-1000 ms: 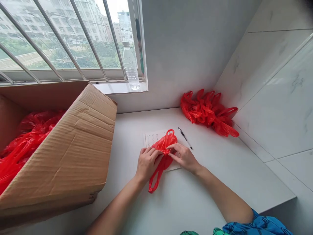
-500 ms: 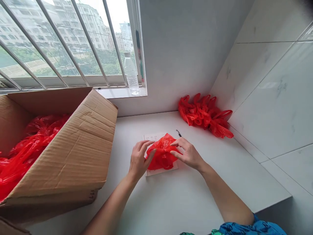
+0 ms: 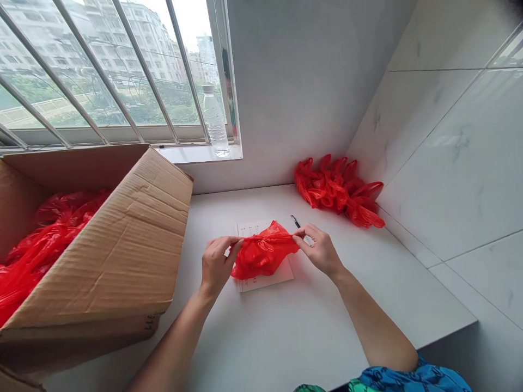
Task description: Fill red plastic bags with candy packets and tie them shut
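Note:
A crumpled red plastic bag point(image 3: 261, 253) hangs stretched between my two hands above a white sheet of paper point(image 3: 265, 280). My left hand point(image 3: 216, 264) pinches the bag's left end, fingers closed on it. At the bag's right end my right hand point(image 3: 321, 250) pinches the plastic too. Both hands hover just above the white counter point(image 3: 294, 326), near its middle.
A big open cardboard box point(image 3: 110, 256) with more red bags point(image 3: 44, 239) stands at the left. A heap of knotted red bags point(image 3: 339, 190) lies in the back right corner. A pen point(image 3: 295, 221) lies behind the paper. A water bottle point(image 3: 214, 122) stands on the window sill.
The hands moved apart and pulled the bag out sideways. A second ago they were close together on it, with a handle loop trailing toward me.

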A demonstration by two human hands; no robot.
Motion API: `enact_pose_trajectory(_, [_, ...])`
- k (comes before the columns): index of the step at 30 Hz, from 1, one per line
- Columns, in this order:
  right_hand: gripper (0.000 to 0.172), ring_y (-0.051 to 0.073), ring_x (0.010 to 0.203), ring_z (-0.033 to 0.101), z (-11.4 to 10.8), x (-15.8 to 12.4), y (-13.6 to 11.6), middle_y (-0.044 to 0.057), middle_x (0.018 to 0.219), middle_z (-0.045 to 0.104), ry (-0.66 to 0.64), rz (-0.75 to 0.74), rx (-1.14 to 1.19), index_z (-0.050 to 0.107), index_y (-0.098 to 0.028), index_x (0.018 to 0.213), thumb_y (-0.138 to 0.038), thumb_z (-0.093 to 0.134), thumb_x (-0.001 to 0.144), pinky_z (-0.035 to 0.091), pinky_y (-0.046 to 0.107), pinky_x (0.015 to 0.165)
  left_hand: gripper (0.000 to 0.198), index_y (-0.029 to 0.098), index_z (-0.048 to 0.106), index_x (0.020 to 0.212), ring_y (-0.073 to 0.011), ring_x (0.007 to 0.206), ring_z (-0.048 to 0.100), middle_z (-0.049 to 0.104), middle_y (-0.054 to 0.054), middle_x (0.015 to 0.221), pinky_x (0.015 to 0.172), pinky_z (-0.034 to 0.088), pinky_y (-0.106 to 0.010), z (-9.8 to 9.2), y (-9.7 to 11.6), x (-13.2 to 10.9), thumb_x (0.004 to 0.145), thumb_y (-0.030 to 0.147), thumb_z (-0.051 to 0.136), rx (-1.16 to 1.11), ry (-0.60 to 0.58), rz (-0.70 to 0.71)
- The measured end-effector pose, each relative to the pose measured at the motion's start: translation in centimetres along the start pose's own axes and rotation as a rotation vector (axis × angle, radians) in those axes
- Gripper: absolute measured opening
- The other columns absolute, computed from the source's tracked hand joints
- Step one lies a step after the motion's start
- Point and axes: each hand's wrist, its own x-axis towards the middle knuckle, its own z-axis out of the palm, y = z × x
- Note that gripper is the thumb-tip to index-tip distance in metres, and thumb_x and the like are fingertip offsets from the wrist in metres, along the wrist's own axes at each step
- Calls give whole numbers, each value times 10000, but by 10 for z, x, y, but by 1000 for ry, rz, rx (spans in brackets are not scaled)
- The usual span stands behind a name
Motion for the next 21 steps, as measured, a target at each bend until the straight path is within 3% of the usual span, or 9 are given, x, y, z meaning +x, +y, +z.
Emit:
enact_pose_trajectory(3, [100,189,811,615,1,-1,0,18,846,636,-26,37,28,610,-236,844,-265,552,920,464,289,603,215,223,690,922,-150,782,644,709,-3,839,809,465,-296,-4,2,1,981,337,518,-13,-10,-72])
enact_pose_trajectory(5, [32,191,852,616,7,-3,-3,20,919,648,-60,9,22,588,-237,886,-231,558,895,491,309,679,222,237,672,1079,-165,872,657,702,-36,1011,806,489,-291,-4,9,1,982,347,506,-27,-55,-66])
enact_pose_trajectory(7, [138,201,924,615,16,-6,-7,29,1030,659,-82,-46,7,583,-244,1010,-220,587,875,503,346,784,272,263,623,1211,-175,938,657,665,-55,1146,813,506,-293,-2,18,1,970,342,525,-18,-141,24])
enact_pose_trajectory(9, [287,220,988,608,23,-9,-11,40,1109,665,-104,-121,-32,574,-259,1152,-247,627,871,489,391,870,244,281,638,1183,-171,914,657,669,-47,1110,793,513,-289,2,24,1,965,317,536,-2,-220,139])
enact_pose_trajectory(11, [328,235,991,605,29,-10,-14,40,1082,682,-133,-185,-85,586,-278,1208,-284,643,884,470,417,895,182,269,670,1077,-157,860,656,683,-35,1007,748,516,-270,5,28,2,972,296,524,-22,-240,185])
enact_pose_trajectory(16, [125,212,860,613,33,-11,-20,20,875,687,-110,-130,-26,676,-276,1000,-317,568,953,462,411,871,149,244,657,1053,-130,839,660,695,-21,951,728,518,-232,5,26,4,975,286,537,-132,-257,203])
enact_pose_trajectory(21, [190,191,810,613,25,-8,-17,14,834,653,-103,106,328,631,-239,829,-404,601,918,502,329,779,132,226,679,903,-100,660,614,694,18,779,600,461,-209,0,22,1,955,290,575,-100,-157,129])
